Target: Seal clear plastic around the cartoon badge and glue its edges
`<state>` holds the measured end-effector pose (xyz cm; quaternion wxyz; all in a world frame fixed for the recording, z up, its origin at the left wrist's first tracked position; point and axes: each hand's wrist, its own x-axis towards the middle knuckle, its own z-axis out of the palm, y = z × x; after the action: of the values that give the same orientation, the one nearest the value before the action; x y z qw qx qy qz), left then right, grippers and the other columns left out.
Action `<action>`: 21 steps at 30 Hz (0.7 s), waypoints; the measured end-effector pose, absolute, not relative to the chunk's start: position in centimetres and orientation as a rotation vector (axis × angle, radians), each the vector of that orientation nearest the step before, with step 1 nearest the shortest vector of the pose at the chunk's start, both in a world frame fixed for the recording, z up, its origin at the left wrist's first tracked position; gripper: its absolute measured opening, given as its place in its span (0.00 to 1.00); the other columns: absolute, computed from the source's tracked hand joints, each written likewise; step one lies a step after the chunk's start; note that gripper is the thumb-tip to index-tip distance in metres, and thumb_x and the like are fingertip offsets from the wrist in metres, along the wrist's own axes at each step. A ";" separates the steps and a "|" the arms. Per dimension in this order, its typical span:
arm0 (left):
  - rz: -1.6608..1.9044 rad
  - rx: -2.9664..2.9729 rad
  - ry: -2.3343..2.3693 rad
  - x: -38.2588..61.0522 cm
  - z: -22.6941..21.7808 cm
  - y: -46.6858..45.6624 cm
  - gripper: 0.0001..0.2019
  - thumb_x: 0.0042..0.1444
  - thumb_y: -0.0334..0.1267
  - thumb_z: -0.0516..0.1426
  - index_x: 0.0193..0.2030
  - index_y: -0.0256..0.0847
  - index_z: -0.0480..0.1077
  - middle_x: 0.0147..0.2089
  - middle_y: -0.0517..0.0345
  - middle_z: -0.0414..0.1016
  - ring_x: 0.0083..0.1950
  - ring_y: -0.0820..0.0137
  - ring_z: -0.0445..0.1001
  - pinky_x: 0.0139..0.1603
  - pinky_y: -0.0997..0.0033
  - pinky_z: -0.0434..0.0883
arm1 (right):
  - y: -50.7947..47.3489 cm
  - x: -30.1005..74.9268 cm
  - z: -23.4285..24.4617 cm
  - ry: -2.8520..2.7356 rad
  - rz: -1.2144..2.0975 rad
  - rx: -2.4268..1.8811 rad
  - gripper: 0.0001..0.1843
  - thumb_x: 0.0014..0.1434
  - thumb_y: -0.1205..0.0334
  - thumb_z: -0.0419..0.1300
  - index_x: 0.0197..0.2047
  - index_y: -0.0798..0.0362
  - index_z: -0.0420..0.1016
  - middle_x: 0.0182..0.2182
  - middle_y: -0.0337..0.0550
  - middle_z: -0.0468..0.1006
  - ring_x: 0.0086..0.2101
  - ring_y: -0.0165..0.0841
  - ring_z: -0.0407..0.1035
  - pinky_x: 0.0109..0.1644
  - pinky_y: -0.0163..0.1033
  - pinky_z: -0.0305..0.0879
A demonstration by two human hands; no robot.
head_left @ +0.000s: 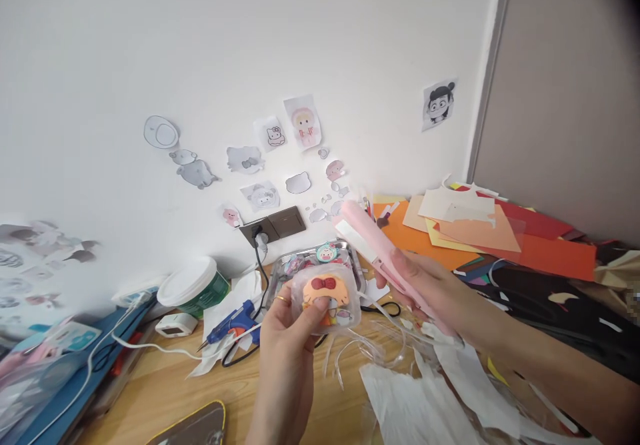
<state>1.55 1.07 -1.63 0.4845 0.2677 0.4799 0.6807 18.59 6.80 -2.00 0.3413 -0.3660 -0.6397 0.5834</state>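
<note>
My left hand (295,328) pinches a rounded, translucent white piece (353,311), thumb on its front. On it is an orange cartoon figure (325,287) with a dark red bow; the thumb hides part of it. My right hand (411,273) is wrapped round a pink hair straightener (367,228), which tilts up to the left. The straightener's plate end is above and to the right of the piece, apart from it. Behind the left hand stands a metal tray (277,263) with small cartoon pieces, among them a turquoise-edged round one (327,252).
A blue glue gun (233,325), a white-lidded tub (193,278) and a small white device (176,325) stand left. Coloured sheets (550,238) are piled right. Clear scraps and white paper (415,405) litter the wooden table (215,378). A black cable runs from the wall socket (273,227).
</note>
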 end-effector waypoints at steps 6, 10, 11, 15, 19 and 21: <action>1.639 0.565 1.087 1.4 -1.6 1.1 0.13 0.39 0.30 0.65 0.35 0.33 0.72 0.31 0.55 0.78 0.30 0.71 0.75 0.30 0.76 0.72 | 6.3 18.2 -1.3 -1.779 1.569 -0.877 0.22 0.59 0.40 0.44 0.33 0.49 0.66 0.21 0.35 0.57 0.20 0.28 0.53 0.23 0.37 0.49; 1.578 0.603 1.075 1.4 -1.7 1.0 0.12 0.43 0.32 0.63 0.37 0.33 0.71 0.33 0.53 0.77 0.32 0.70 0.75 0.34 0.74 0.71 | 6.1 17.9 -1.3 -1.828 1.589 -0.848 0.21 0.61 0.43 0.44 0.35 0.51 0.66 0.20 0.34 0.57 0.20 0.27 0.51 0.21 0.35 0.45; 1.564 0.613 1.077 1.4 -1.7 1.0 0.13 0.44 0.32 0.63 0.38 0.33 0.71 0.34 0.53 0.77 0.32 0.70 0.75 0.34 0.74 0.71 | 6.1 17.9 -1.3 -1.838 1.592 -0.850 0.21 0.61 0.44 0.44 0.33 0.52 0.65 0.20 0.33 0.57 0.19 0.26 0.50 0.21 0.35 0.43; 1.509 0.636 1.070 1.6 -1.9 1.0 0.13 0.43 0.32 0.63 0.37 0.33 0.71 0.34 0.53 0.77 0.32 0.69 0.75 0.34 0.73 0.71 | 6.1 17.6 -1.7 -1.848 1.600 -0.832 0.21 0.61 0.44 0.45 0.29 0.53 0.62 0.19 0.32 0.56 0.19 0.24 0.50 0.20 0.33 0.44; 1.452 0.663 1.077 1.8 -2.2 1.0 0.14 0.40 0.33 0.65 0.36 0.34 0.71 0.33 0.53 0.78 0.32 0.67 0.75 0.34 0.72 0.70 | 6.1 17.4 -2.3 -1.823 1.551 -0.873 0.21 0.61 0.44 0.45 0.29 0.53 0.62 0.18 0.32 0.59 0.18 0.24 0.53 0.21 0.32 0.47; 1.449 0.664 1.083 1.9 -2.3 1.0 0.15 0.39 0.34 0.65 0.36 0.34 0.71 0.33 0.53 0.78 0.31 0.68 0.75 0.34 0.72 0.70 | 6.1 17.4 -2.4 -1.815 1.509 -0.899 0.20 0.62 0.45 0.46 0.30 0.53 0.63 0.18 0.33 0.61 0.19 0.25 0.55 0.22 0.33 0.49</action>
<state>1.87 0.98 -2.25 0.5705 0.2828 0.4617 0.6175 17.41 6.07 -2.42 0.3031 -0.3393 -0.6849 0.5692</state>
